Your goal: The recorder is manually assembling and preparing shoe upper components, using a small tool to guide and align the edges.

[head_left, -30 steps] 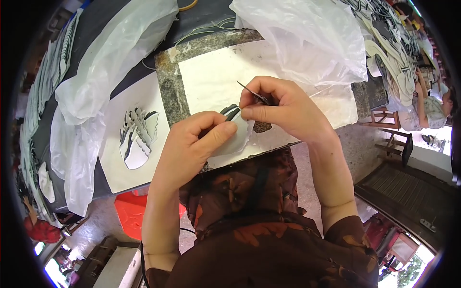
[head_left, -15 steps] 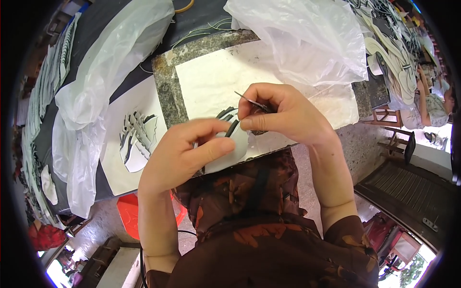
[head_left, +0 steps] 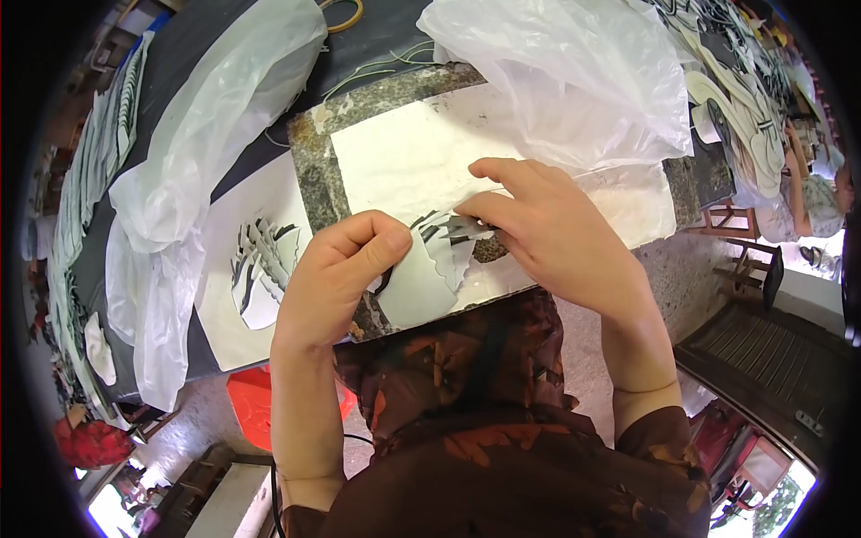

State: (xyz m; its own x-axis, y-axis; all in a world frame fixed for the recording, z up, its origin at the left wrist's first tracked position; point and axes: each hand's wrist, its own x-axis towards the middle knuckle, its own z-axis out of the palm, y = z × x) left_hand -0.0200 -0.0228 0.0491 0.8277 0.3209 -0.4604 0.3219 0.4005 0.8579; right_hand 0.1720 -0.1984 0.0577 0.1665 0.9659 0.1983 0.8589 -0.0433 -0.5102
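Note:
A pale grey cut piece (head_left: 420, 285) with wavy edges and black stripes lies on the white sheet (head_left: 404, 143) in front of me. My left hand (head_left: 345, 269) is closed, pinching the piece's left edge between thumb and forefinger. My right hand (head_left: 556, 238) is at its upper right, fingers curled and the tips at the striped end. Whatever they grip is hidden; the thin dark pointed tool seen before cannot be made out. To the left, several similar striped pieces (head_left: 260, 300) lie overlapped on another white sheet (head_left: 215, 314).
A stone slab (head_left: 316, 170) lies beneath the sheet. Crumpled clear plastic bags (head_left: 148, 211) sit at left and at far right. A tape roll (head_left: 345, 16) and loose cords are at the back. Stacked pieces (head_left: 731, 125) are at far right, near another person (head_left: 812, 202). A red stool (head_left: 249, 408) stands below.
My left hand has drawn back a little and closed on the piece's edge. My right fingers have lowered to the striped end, and the dark tool's shaft no longer shows. More of the piece is visible.

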